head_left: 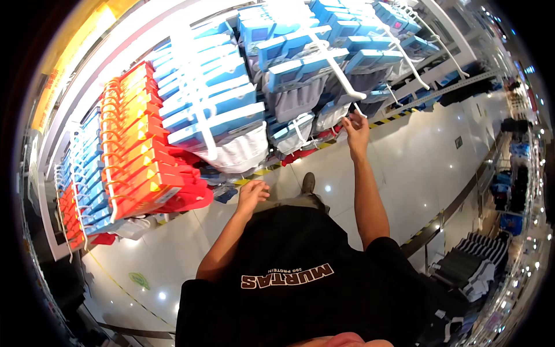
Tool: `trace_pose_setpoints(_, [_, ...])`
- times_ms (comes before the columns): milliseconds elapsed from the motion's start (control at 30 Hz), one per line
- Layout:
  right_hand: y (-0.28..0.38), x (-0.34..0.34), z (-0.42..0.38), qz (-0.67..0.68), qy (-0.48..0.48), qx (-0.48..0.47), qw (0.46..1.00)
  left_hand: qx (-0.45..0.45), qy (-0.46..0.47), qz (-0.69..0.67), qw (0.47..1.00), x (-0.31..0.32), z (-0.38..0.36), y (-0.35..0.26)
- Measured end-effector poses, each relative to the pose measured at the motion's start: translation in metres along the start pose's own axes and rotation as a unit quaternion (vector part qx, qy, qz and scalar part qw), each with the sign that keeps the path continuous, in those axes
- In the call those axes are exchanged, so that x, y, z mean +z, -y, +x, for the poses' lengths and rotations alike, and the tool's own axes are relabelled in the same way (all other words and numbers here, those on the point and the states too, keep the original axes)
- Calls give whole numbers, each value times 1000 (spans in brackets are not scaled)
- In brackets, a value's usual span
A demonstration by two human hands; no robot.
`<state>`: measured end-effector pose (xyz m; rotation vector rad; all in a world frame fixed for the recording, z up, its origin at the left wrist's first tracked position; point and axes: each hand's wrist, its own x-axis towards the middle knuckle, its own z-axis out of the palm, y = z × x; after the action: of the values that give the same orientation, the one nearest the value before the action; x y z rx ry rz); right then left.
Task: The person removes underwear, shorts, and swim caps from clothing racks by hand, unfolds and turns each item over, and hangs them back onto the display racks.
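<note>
My right hand (357, 133) reaches up to the rack, its thumb and fingers closed around the tip of a white display hook (358, 109). Just left of those fingertips hangs a pale packaged garment (332, 116). My left hand (252, 195) is held lower, in front of my body, with loosely bent fingers and nothing visible in it. Above it hang white garments (240, 149) under light-blue cardboard headers (222, 122). Grey garments (298, 101) with blue headers hang further right, beside more white hooks (341, 72).
Red packs (141, 173) with orange hangers fill hooks at the left, and blue packs (92, 173) hang beyond them. Yellow-black tape (381, 121) marks the shiny tiled floor (416, 156). Folded clothes (468, 266) lie at the lower right, near a stocked shelf (511, 185).
</note>
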<state>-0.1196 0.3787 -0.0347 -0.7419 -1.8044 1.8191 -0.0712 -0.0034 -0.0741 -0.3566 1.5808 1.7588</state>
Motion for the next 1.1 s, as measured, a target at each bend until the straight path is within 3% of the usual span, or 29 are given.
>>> trace_pose_setpoints(33, [3,-2,14,-5,10,-22,1000,4,-8,-4,1000,10,1,-2])
trace_pose_setpoints(67, [6,-7,27,-98,8,-99,990,7,-10,-16,1000,23,1,-2])
trace_pose_setpoints(200, [21,-7,53,-17,106,-129,986,23,-16,-27,999,76,4,-9])
trace_pose_setpoints(433, [22,-21,72,-32,216,5,976,35,-56,-7,998,142,-1,-14])
trace_pose_setpoints(567, [20,-33,76,-16,316,29,948,17,-83,-37,996,164,-8,1])
trace_pose_setpoints(733, [32,-54,78,-5,348,38,937,15,-76,-54,995,185,-8,10])
trace_pose_setpoints(933, [64,-111,76,-56,470,58,879,95,5,51,994,215,8,-5])
trace_pose_setpoints(1033, [71,-122,61,-29,501,80,861,168,-25,176,970,247,4,-30])
trace_pose_setpoints(1100, [69,-126,51,-15,504,108,857,210,15,249,946,254,14,-34])
